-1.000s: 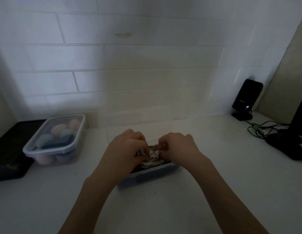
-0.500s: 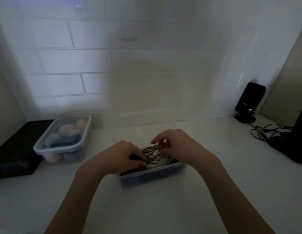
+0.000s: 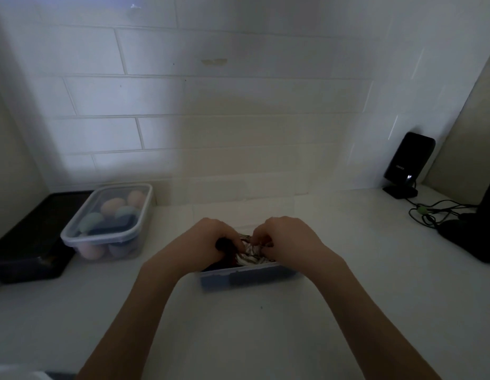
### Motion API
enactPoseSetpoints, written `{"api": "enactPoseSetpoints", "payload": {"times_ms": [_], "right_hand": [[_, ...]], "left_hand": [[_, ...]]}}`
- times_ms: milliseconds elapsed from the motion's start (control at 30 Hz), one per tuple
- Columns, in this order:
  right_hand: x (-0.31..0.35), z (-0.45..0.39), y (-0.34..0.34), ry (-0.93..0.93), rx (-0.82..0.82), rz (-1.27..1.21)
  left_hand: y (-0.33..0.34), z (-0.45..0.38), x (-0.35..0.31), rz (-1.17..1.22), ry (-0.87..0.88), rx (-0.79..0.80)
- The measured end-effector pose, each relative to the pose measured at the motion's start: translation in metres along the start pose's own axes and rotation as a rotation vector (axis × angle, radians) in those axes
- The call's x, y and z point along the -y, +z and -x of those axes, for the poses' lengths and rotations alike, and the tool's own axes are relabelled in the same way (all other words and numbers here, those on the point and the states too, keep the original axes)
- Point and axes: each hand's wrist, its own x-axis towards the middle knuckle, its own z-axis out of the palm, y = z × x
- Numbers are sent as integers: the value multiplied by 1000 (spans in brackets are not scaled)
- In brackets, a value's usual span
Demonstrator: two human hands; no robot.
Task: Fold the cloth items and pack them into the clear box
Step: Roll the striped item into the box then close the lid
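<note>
Cloth (image 3: 252,255) in 1 clear box (image 3: 246,277), 2 hands (image 3: 211,244) (image 3: 289,242), each grip pinching it.

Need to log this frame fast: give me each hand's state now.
Left hand: closed on a dark cloth item in the clear plastic box.
Right hand: closed, pinching the black-and-white patterned cloth.
</note>
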Motion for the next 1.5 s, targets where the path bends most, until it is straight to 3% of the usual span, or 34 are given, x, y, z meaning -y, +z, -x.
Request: {"api": "enactPoseSetpoints", "payload": {"times_ms": [233,367,767,900,1033,1167,1333,1433,1500], "right_hand": [[-6,5,-17,27,49,-127],[-3,10,-25,-10,86,-198],[21,-20,11,37,-77,-57],[19,-18,12,45,-89,-115],[-6,-8,-1,40,-105,-341],[-21,-3,-7,39,-169,-368],[-23,-2,-6,-28,-193,-413],[-29,-1,-12,-21,-410,-515],[-33,-2,-12,1,-577,-555]], "left_hand": [[-11,14,3,-35,34,-106],[-12,11,-6,-54,48,-32],[4,-15,-5,-178,-101,-92],[3,-14,-6,-208,-103,-96],[-6,-3,-6,-137,-88,-81],[-16,10,-3,-77,-74,-87],[-22,21,-2,-10,-64,-344],[-17,22,9,123,-90,-634],[-10,20,17,232,-131,-745]]}}
